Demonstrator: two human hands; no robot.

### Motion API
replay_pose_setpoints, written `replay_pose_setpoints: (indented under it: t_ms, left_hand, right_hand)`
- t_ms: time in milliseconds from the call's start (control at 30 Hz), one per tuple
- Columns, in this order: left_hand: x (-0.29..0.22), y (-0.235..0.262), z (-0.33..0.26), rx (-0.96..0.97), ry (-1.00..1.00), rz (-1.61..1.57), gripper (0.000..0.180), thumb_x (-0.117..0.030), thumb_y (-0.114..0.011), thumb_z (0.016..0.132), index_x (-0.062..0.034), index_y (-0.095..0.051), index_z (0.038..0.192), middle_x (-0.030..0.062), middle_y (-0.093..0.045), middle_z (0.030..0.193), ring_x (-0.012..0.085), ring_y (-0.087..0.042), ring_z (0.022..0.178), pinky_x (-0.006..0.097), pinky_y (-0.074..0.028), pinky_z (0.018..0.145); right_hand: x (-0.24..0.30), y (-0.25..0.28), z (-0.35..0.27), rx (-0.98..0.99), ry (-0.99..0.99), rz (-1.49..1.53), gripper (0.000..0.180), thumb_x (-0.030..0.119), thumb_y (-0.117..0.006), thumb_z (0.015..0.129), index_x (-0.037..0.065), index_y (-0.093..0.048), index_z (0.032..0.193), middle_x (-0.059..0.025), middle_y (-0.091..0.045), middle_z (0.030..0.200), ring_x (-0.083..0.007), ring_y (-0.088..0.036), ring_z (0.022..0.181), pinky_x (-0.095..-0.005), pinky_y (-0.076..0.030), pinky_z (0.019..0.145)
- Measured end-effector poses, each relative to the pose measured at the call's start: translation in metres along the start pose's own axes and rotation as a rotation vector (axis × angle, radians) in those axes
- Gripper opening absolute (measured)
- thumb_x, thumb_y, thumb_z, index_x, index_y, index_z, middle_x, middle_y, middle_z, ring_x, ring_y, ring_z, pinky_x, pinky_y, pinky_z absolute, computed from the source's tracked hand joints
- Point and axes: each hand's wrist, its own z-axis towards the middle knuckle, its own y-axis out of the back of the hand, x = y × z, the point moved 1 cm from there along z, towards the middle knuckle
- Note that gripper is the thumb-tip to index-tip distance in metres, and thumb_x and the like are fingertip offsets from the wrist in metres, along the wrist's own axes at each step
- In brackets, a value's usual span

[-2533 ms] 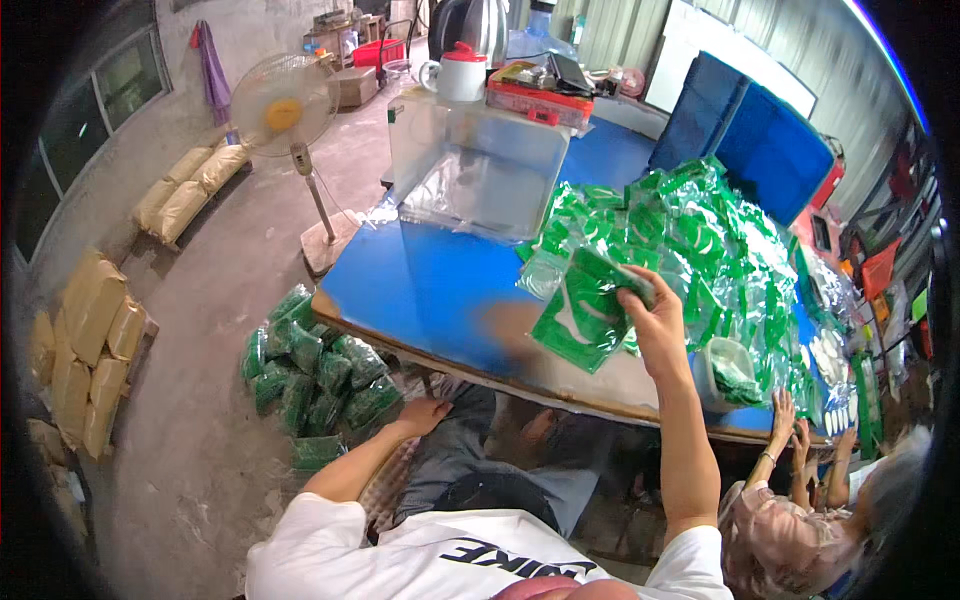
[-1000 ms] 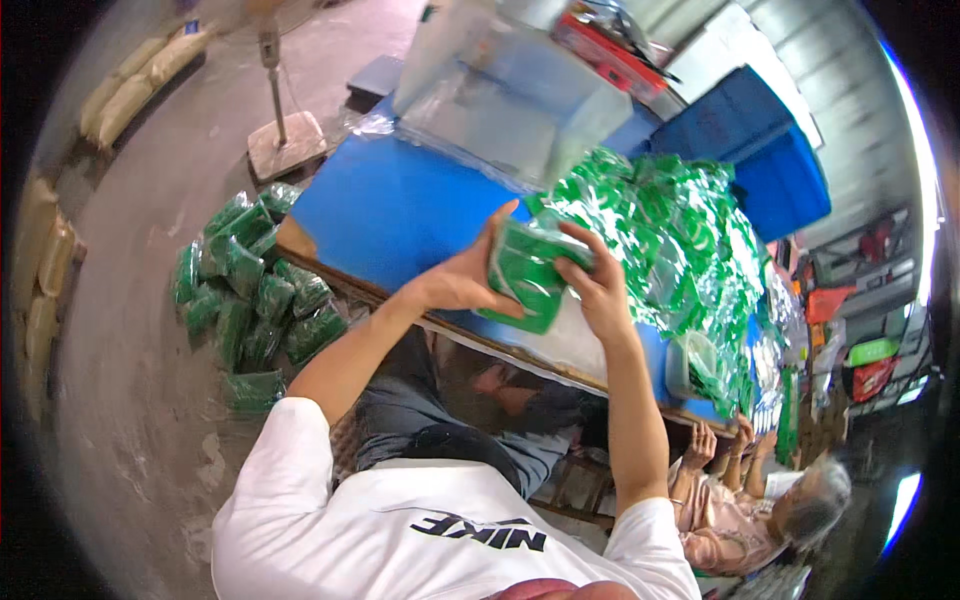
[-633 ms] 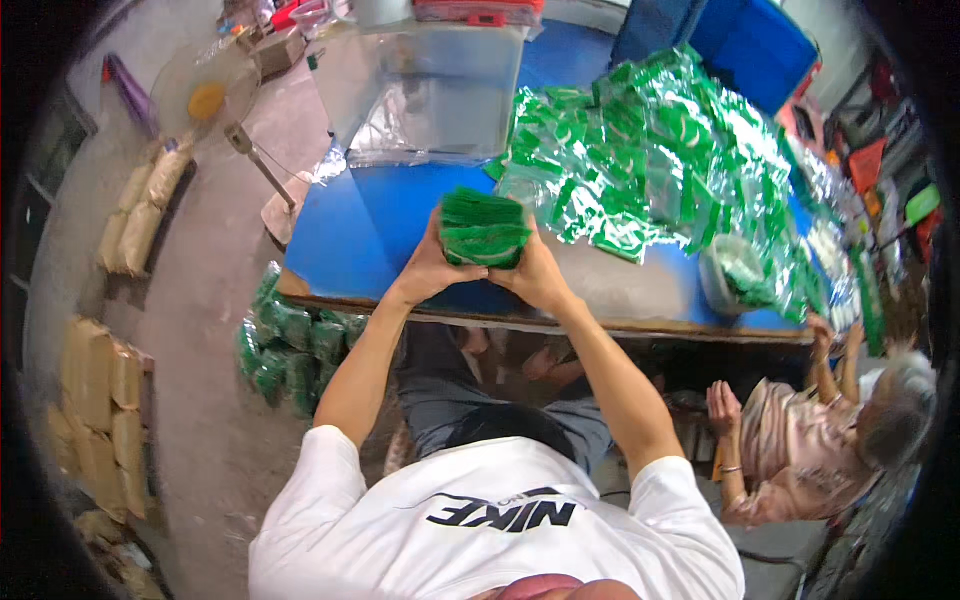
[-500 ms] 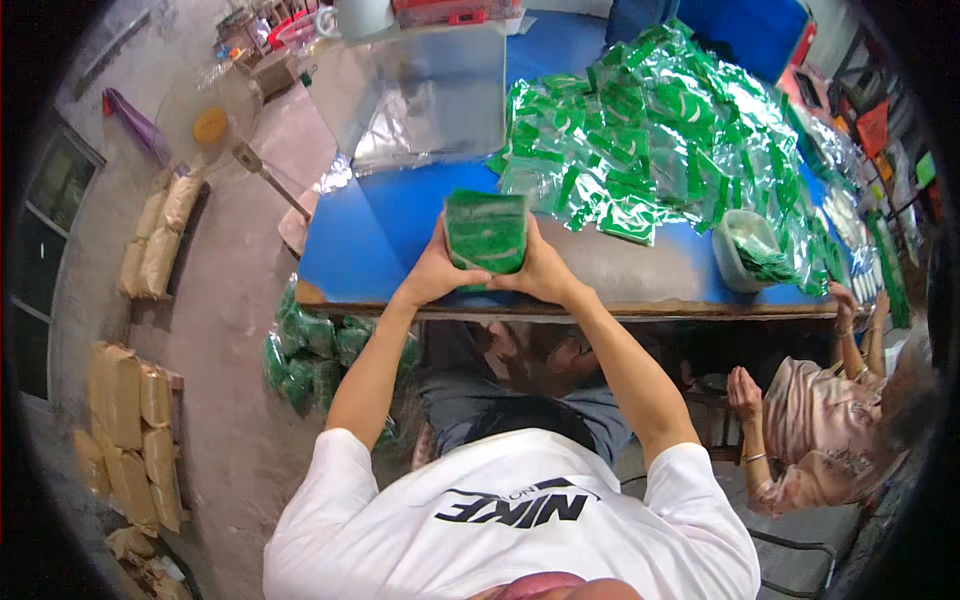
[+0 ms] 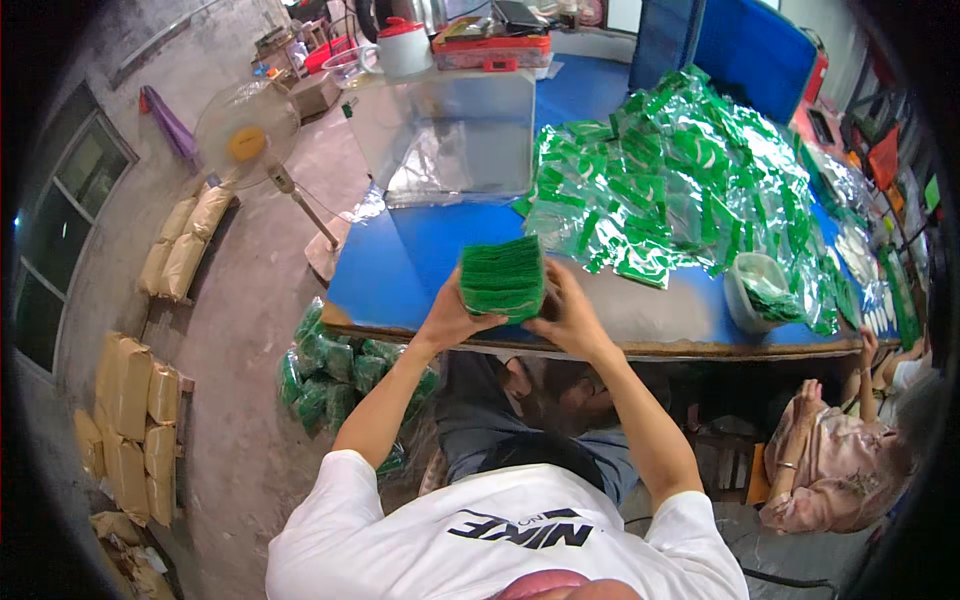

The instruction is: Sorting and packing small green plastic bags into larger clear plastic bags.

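Observation:
A thick stack of green flat packets stands on edge on the blue table near its front edge. My left hand presses against the stack's left side and my right hand clasps its right side. A big heap of green and silver packets covers the table to the right of the stack.
A clear box stands at the table's back, with a red-lidded jug behind it. A small white tub sits at the right. Bundled green packs lie on the floor, beside a fan. A seated person is at the right.
My right hand took packets from the heap, then both hands closed on them as a stack. The stack came down toward the table's front edge and now stands squared between my palms.

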Motion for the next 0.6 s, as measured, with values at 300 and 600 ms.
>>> replay_pose_setpoints:
  t_ms: [300, 600]
  left_hand:
    - [-0.067, -0.016, -0.001, 0.207, -0.752, 0.868, 0.071, -0.006, -0.075, 0.070, -0.0151, -0.043, 0.133, 0.0135, -0.038, 0.148, 0.0363, -0.033, 0.141, 0.057, -0.016, 0.120]
    - [-0.045, -0.042, 0.000, 0.338, -0.904, 1.070, 0.074, -0.011, -0.061, 0.085, -0.0298, -0.032, 0.151, 0.0104, -0.021, 0.162, 0.0337, -0.014, 0.151, 0.055, -0.006, 0.122]
  right_hand:
    - [0.060, 0.050, 0.017, 0.273, -0.967, 1.187, 0.061, 0.048, -0.067, 0.090, 0.001, -0.054, 0.126, -0.0091, -0.069, 0.105, -0.0188, -0.071, 0.085, -0.0315, -0.061, 0.071]
    - [0.031, 0.055, -0.019, 0.258, -0.837, 1.146, 0.056, 0.032, -0.072, 0.086, 0.005, -0.053, 0.132, -0.0104, -0.065, 0.117, -0.0218, -0.066, 0.105, -0.0394, -0.057, 0.087]
